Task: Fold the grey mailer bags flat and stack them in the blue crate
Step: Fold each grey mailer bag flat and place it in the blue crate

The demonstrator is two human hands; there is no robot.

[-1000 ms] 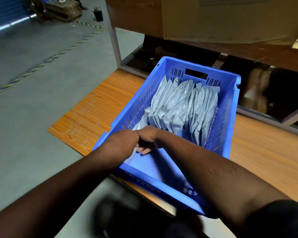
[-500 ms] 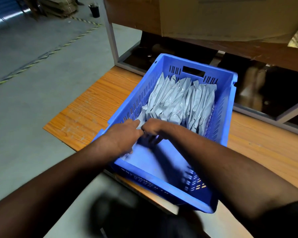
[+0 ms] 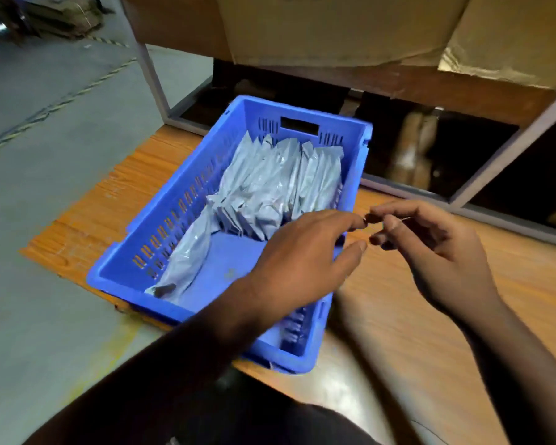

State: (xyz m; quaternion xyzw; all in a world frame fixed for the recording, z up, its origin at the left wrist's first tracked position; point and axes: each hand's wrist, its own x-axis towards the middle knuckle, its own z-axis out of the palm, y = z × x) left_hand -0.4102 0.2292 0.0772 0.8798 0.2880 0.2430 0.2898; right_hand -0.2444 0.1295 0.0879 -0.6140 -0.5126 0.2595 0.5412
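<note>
We see a row of folded grey mailer bags standing in the blue crate, 1 loose bag lying beside them; our left hand and right hand hover loose and empty, with no unfolded bags in view.

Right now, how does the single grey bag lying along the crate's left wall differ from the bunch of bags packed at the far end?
The single bag lies alone, leaning lengthwise against the left wall of the blue crate; the packed bags stand on edge, pressed side by side. The single bag has a dark patch near its near end; the packed bags show none. Both are shiny grey plastic, inside the crate, and neither hand touches them.
</note>
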